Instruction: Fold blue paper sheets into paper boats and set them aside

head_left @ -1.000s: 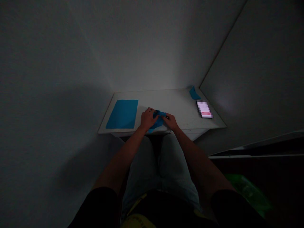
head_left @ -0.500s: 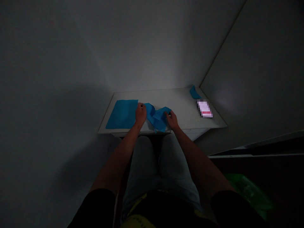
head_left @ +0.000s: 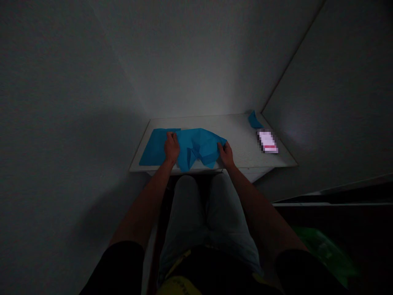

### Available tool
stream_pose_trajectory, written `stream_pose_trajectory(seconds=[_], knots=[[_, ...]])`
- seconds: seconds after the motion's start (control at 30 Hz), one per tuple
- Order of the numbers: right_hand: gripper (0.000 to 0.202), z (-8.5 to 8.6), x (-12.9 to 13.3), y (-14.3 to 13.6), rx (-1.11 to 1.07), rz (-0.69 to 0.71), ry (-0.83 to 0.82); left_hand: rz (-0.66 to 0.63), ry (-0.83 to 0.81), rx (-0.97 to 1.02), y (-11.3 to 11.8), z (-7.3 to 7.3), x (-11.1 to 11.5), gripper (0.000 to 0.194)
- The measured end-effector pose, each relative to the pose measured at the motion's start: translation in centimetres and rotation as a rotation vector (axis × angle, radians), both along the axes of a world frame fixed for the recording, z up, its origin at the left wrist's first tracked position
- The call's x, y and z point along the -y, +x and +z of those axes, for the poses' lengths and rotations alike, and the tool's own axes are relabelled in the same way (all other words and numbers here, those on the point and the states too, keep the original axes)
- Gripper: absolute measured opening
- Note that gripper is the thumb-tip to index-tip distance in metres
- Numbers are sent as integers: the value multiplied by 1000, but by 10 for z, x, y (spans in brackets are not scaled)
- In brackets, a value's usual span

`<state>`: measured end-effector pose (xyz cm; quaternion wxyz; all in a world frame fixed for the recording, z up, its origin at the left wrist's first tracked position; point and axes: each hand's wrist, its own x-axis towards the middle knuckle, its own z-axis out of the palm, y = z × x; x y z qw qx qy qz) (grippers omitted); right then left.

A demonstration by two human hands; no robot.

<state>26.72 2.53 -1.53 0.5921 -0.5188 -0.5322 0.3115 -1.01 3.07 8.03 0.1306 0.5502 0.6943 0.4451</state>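
Note:
A creased blue sheet of paper spreads between my two hands above the white table, its middle folded and puckered. My left hand is closed on its left edge. Gripping the right edge, between thumb and fingers, is my right hand. Under and beside my left hand lies a flat, smooth blue sheet, partly covered by the creased one.
The white table stands against the wall. On its right side lie a small folded blue paper piece and a phone with a lit, blurred screen. Something green and translucent is low at the right.
My hands have moved apart, the left one farther to the left. The crumpled blue paper has opened out wider and now overlaps the flat sheet.

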Motion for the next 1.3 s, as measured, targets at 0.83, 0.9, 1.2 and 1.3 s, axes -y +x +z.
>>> stream_pose_trajectory(seconds=[0.83, 0.9, 1.2, 1.3], knots=[[72, 9, 6, 7, -227, 28, -89, -338, -176, 302, 18, -36, 27, 27], [70, 11, 7, 7, -217, 42, -80, -350, -147, 241, 5, -27, 23, 25], [65, 17, 8, 6, -60, 171, -125, -310, -130, 227, -30, -1, 11, 26], [68, 16, 8, 3, -4, 249, -140, -312, -128, 403, -12, -6, 14, 29]])
